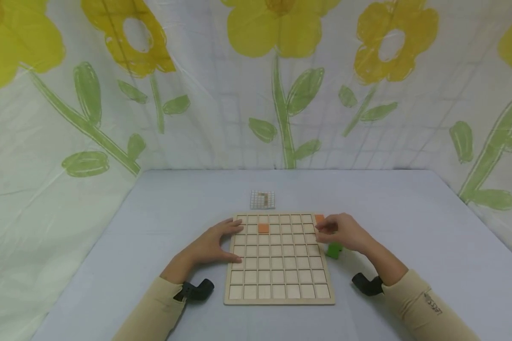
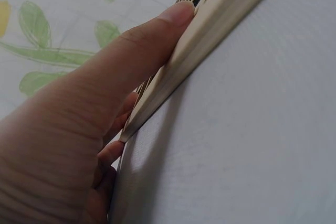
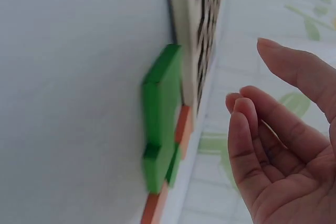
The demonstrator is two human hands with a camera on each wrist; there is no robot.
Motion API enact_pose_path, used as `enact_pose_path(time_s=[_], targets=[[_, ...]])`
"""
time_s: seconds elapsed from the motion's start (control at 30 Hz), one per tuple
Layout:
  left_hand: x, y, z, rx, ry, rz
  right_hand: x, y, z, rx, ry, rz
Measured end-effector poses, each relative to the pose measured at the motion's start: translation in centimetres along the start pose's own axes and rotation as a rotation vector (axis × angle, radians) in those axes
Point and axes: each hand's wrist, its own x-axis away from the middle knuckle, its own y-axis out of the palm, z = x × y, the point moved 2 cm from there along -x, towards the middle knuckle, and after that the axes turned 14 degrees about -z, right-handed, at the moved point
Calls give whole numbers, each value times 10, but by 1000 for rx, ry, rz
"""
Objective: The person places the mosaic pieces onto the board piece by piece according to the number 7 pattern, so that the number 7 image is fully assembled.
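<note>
A wooden grid board (image 1: 279, 258) lies on the table, with one orange square (image 1: 263, 228) in a cell near its top. Along the board's left side, my left hand (image 1: 215, 244) rests with thumb and fingers spread; the thumb (image 2: 178, 17) touches the rim in the left wrist view. My right hand (image 1: 343, 232) hovers over the right edge, its fingers loosely bent and the thumb apart from them, nothing between. Below it, beside the board, lie a green block piece (image 3: 163, 114) and orange pieces (image 3: 182, 129), partly hidden by one another.
Behind the board lies a small card (image 1: 262, 200) printed with a grid and a coloured pattern. A flower-printed curtain (image 1: 222, 118) hangs behind the white table (image 1: 187, 189). Black wrist mounts (image 1: 201, 290) stick out near both sleeves.
</note>
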Motion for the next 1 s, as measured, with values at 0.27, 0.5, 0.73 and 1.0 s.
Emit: enact_pose_path(time_s=[0.27, 0.5, 0.73, 1.0], targets=[[0, -1, -1, 1, 10, -3, 23, 6, 15, -3, 31, -2], [-1, 0, -2, -6, 11, -5, 38, 10, 17, -29, 64, 3], [-1, 0, -1, -2, 3, -7, 42, 15, 23, -26, 52, 28], [-1, 0, -1, -5, 7, -7, 44, 21, 22, 2, 92, 58]])
